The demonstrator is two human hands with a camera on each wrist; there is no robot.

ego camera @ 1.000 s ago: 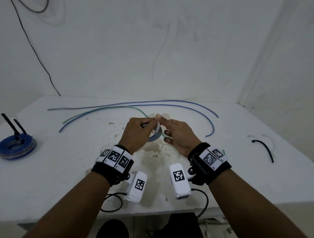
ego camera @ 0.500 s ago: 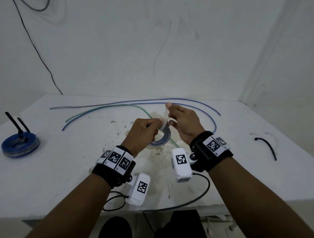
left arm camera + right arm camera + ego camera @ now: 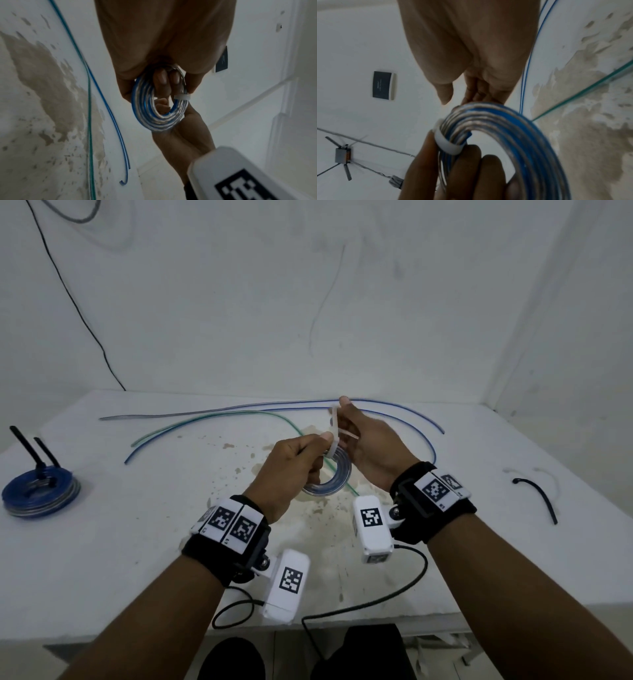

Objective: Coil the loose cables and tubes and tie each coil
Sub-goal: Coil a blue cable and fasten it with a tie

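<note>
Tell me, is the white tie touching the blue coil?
Touching. The left wrist view shows the white tie wrapped tight around the blue coil.

Table, taken from the stained patch at its middle.
- Behind the patch: three loose tubes, two blue and one green, lie across the far half from left to right.
- Over the patch: both hands, held above the surface, close together.
- Far left of the patch: a tied blue coil, black tie ends sticking up.
- Far right: a black tie, lying flat.
- Bare surface between patch and coil, and between patch and black tie.
- Near edge: wrist-camera leads trail over it.
</note>
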